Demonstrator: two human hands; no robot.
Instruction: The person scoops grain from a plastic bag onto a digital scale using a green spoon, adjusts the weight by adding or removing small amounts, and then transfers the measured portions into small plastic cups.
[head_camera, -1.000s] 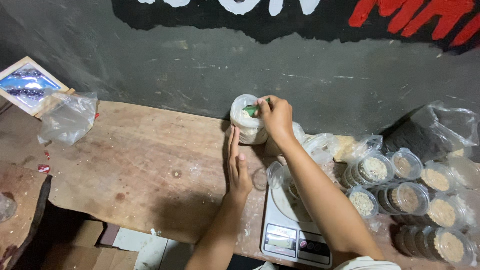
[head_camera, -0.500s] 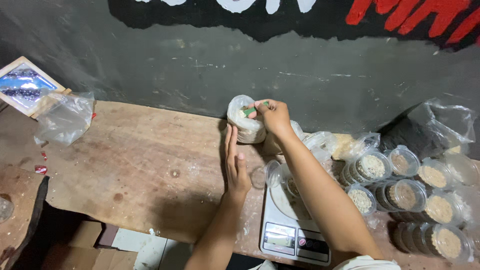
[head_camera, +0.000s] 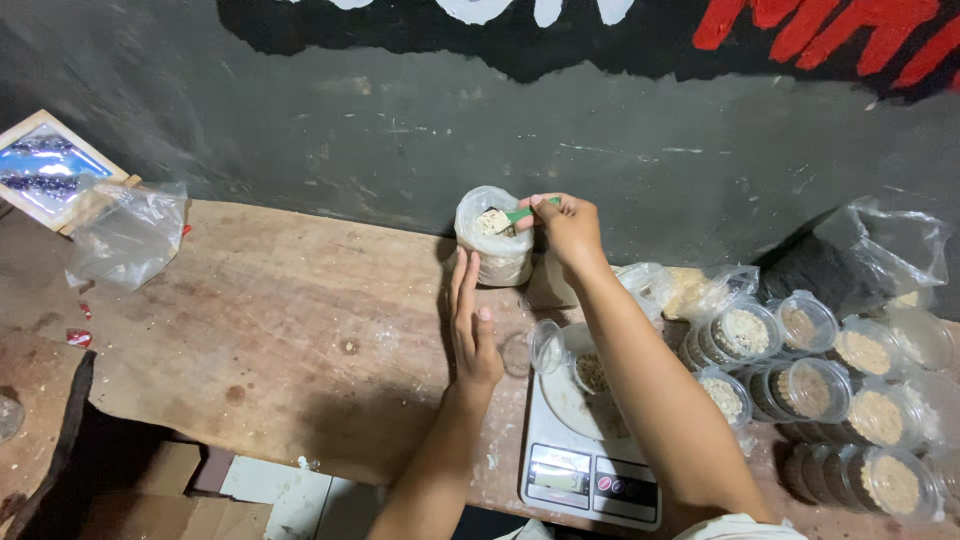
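Note:
A clear plastic bag of pale grain (head_camera: 494, 240) stands upright on the wooden table (head_camera: 260, 330) near the dark wall. My right hand (head_camera: 568, 226) holds a green-handled spoon (head_camera: 504, 217) heaped with grain at the bag's mouth. My left hand (head_camera: 472, 325) lies flat on the table just in front of the bag, fingers together and pointing at it, holding nothing. A small clear cup with some grain (head_camera: 590, 370) sits on a white digital scale (head_camera: 585, 450) under my right forearm.
Several clear lidded cups filled with grain (head_camera: 845, 385) crowd the right side of the table. Crumpled plastic bags (head_camera: 880, 250) lie behind them. Another empty bag (head_camera: 125, 235) and a framed picture (head_camera: 45, 165) are at the far left. The table's front edge is broken and uneven.
My right hand has lifted the spoon out of the bag with grain on it. The left hand has stayed flat on the table.

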